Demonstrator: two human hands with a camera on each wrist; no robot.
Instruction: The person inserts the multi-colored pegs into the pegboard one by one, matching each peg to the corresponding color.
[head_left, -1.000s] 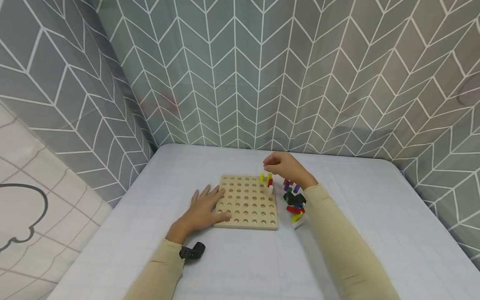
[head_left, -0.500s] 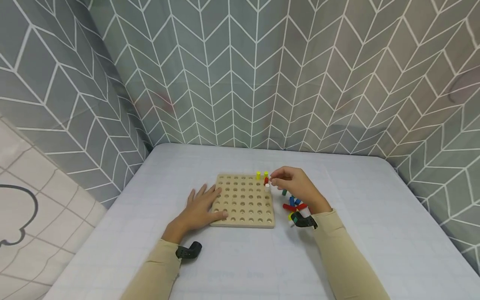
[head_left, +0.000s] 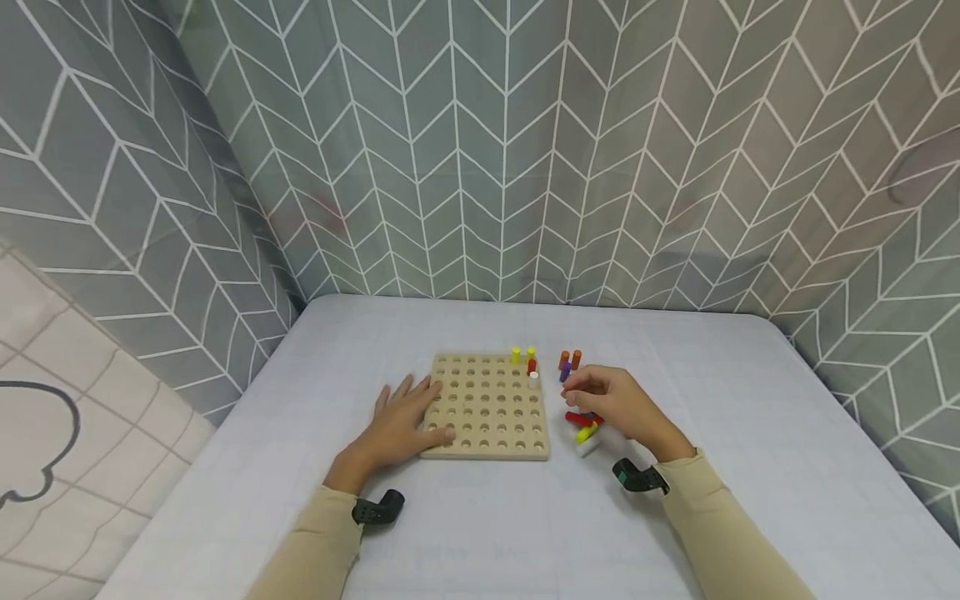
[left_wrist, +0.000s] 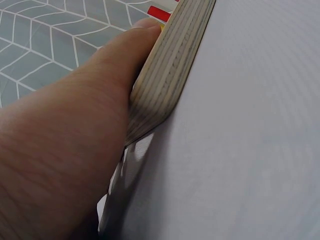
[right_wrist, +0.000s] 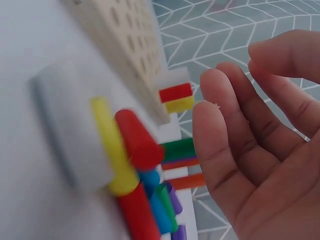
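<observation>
A square wooden pegboard (head_left: 486, 422) with rows of holes lies on the table. My left hand (head_left: 397, 423) rests spread on its left edge; in the left wrist view the thumb (left_wrist: 120, 55) lies along the board's edge. Near the board's back right corner stand two yellow pegs, a red peg (head_left: 532, 366) and a white peg (head_left: 533, 381). To the right of the board, my right hand (head_left: 617, 404) hovers over a loose pile of coloured pegs. The right wrist view shows its fingers (right_wrist: 210, 125) loosely bent, thumb apart, with nothing between them.
Loose pegs include a red one (right_wrist: 137, 140), a yellow one (head_left: 587, 432), a white one (head_left: 588, 446) and orange ones (head_left: 577, 359) farther back. The white-covered table (head_left: 480, 533) meets a patterned curtain (head_left: 480, 167) behind. Each wrist wears a black device.
My right hand has come from over the board's back right corner, moving right and nearer to me, to the loose pegs. The left hand stays on the board.
</observation>
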